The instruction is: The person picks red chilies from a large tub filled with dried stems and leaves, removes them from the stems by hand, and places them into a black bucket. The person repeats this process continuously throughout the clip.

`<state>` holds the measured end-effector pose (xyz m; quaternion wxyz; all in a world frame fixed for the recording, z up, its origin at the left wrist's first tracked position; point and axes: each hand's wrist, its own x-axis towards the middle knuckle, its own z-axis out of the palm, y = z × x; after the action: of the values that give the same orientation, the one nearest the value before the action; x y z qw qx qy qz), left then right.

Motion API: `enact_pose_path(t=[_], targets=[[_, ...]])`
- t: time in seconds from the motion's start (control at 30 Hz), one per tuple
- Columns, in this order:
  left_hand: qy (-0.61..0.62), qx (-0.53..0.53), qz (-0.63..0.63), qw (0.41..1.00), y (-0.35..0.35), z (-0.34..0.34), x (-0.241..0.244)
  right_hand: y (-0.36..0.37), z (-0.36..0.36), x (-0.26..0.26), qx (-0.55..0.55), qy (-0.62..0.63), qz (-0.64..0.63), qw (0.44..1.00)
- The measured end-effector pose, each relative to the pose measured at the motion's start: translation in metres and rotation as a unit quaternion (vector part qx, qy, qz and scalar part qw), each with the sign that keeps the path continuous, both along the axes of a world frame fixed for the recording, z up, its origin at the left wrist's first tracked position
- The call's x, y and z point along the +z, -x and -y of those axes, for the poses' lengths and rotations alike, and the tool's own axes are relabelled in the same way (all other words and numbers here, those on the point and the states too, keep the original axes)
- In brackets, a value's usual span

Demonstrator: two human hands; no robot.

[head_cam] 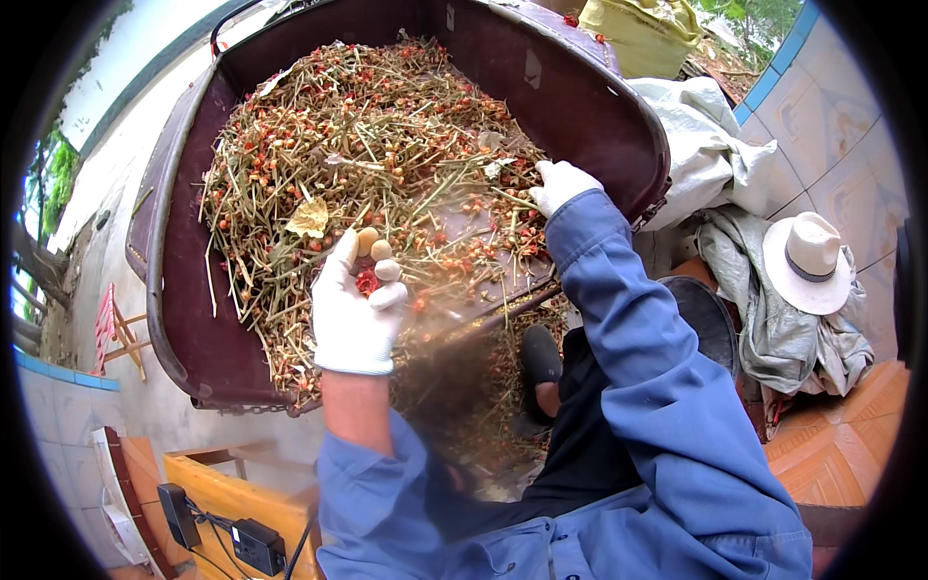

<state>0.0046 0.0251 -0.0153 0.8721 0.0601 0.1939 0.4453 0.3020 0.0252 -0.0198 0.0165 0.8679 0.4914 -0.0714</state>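
My left hand [360, 308], in a white glove with tan-stained fingertips, is turned palm up with its fingers curled. A small crumpled red dried piece [367, 281] sits within it. Before me a heap of dried stalks [348, 138], mixed with red and orange husks, fills much of a dark maroon metal cart bed [580, 109]. At the heap's right edge, my gloved right hand [563, 186] touches the stalks; its sleeve partly covers it, and whether it grips any is unclear. A dry yellowish leaf [308, 217] lies just above my left hand.
More plant scraps and blurred dust lie below the cart's edge, near my shoe [541, 354]. White woven sacks [696, 138] and a pale hat [808, 262] on grey cloth are at right. A wooden stool [239, 500] bearing black power adapters [257, 544] stands lower left.
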Motion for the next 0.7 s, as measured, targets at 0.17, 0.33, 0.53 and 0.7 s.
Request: enact_pose_path(t=[0.17, 0.33, 0.53, 0.7], targets=[[0.004, 0.01, -0.012, 1.0, 0.002, 0.0, -0.001, 0.018, -0.001, -0.011, 0.081, -0.117, -0.101, 0.985], [-0.003, 0.012, -0.018, 1.0, 0.001, -0.001, -0.001, 0.016, -0.003, -0.013, 0.119, -0.244, -0.261, 0.926], [0.004, 0.007, -0.008, 1.0, 0.0, -0.001, -0.002, 0.016, 0.0, -0.001, 0.079, -0.327, -0.319, 0.886], [0.001, 0.007, -0.018, 1.0, -0.001, -0.002, -0.004, 0.025, 0.004, 0.01, 0.029, -0.328, -0.304, 0.894]])
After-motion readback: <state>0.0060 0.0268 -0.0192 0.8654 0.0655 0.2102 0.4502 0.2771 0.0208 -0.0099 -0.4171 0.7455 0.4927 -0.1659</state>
